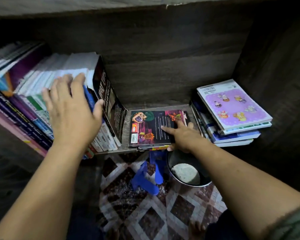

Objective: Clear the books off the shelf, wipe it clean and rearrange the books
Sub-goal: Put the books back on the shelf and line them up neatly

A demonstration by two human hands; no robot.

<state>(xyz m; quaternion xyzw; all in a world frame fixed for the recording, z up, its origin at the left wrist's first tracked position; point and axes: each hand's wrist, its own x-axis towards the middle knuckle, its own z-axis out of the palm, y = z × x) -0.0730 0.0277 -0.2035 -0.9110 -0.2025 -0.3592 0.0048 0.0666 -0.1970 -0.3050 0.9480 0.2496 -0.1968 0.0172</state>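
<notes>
purple-covered book (235,104), blue stool (146,175), checkered floor (156,220)

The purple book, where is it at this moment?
Head view: the purple book tops the flat stack at the shelf's right end, right of the right hand.

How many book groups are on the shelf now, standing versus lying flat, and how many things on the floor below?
Standing rows: 1, the leaning row under the left hand.
Flat stacks: 2, the middle stack held by the right hand, and the right stack.
Floor items: 2, the blue stool and the metal bowl.
Total: 5.
</notes>
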